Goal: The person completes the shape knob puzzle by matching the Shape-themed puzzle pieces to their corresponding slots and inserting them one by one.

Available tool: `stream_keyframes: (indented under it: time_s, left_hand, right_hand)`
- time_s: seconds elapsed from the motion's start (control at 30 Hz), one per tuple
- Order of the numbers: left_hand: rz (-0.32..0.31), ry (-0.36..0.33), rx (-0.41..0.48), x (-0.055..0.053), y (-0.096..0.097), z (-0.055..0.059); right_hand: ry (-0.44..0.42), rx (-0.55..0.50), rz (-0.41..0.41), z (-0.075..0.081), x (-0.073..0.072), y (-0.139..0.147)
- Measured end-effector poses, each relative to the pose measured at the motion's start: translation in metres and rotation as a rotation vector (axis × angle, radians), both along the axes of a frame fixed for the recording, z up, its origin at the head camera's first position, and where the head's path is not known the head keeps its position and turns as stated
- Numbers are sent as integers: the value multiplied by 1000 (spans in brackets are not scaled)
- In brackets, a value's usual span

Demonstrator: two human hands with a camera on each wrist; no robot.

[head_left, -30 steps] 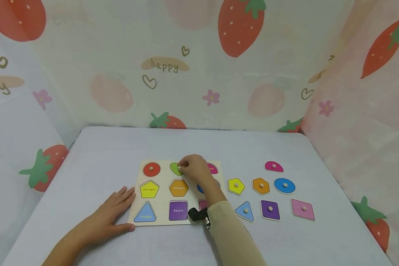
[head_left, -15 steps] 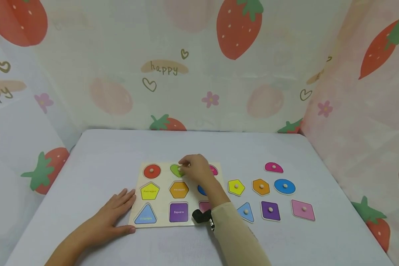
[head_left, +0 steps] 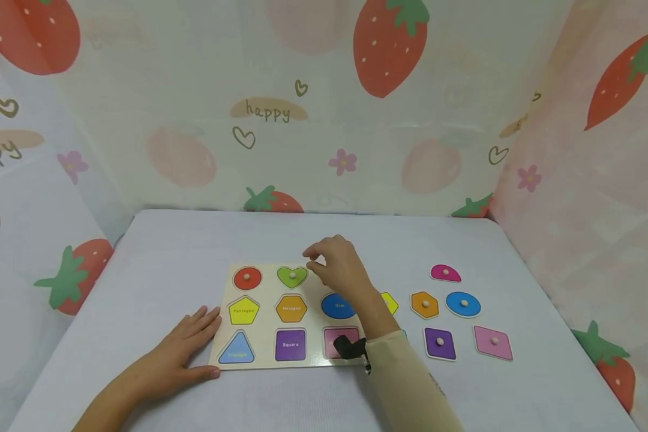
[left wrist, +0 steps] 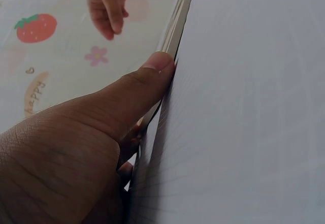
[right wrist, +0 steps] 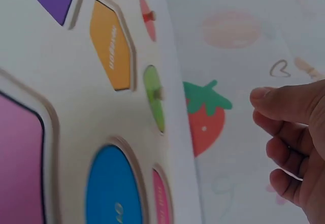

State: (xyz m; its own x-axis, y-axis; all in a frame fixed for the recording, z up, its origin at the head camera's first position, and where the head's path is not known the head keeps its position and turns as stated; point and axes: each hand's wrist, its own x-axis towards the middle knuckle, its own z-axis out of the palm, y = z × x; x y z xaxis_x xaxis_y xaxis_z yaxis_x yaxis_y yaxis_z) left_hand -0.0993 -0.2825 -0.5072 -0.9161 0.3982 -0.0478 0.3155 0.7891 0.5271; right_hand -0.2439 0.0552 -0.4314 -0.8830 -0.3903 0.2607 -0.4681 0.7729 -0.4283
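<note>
Holding right hand [head_left: 339, 264] above board [head_left: 264, 324], near green heart [head_left: 287, 276], with thumb and fingers apart; resting left hand [head_left: 179, 348] against board's left edge, spreading fingers slightly.

Two bare hands, one long pale-beige sleeve
The sleeve [head_left: 413, 387] covers the right forearm in plain cloth and ends in a neat cuff [head_left: 383, 341] near the wrist; a faint dark streak [head_left: 436, 384], too small to make out, runs along the sleeve's right edge. Just left of the sleeve's end juts a black, rounded piece [head_left: 348, 347], with a small silvery part [head_left: 368, 365] between them. Beyond the sleeve, the right hand [head_left: 339, 270] is bare; well left of it, so are the left hand [head_left: 183, 344] and left forearm [head_left: 110, 396].
</note>
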Motion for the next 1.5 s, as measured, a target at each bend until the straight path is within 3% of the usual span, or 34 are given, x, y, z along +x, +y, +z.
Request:
stream_keyframes:
  time_s: [0.3,0.8,1.0,1.23,1.37,1.5]
  left_hand:
    - [-4,-5,2,0,1,-1]
    - [4,2,-14,-1,0,-2]
    - [-4,24,-9,0,-1,0]
    - [-8,31,-14,2,-2,2]
    - [-11,35,-12,1,-1,3]
    - [-13,39,-9,1,0,2]
  right_hand:
    - [150,31,86,23,12,40]
    - [228,-76,107,55,19,108]
    - [296,-152,15,58,12,146]
    - [329,-196,-173,44,2,196]
    - [281,-167,-280,31,-3,220]
    - [155,-123,-371,14,-4,237]
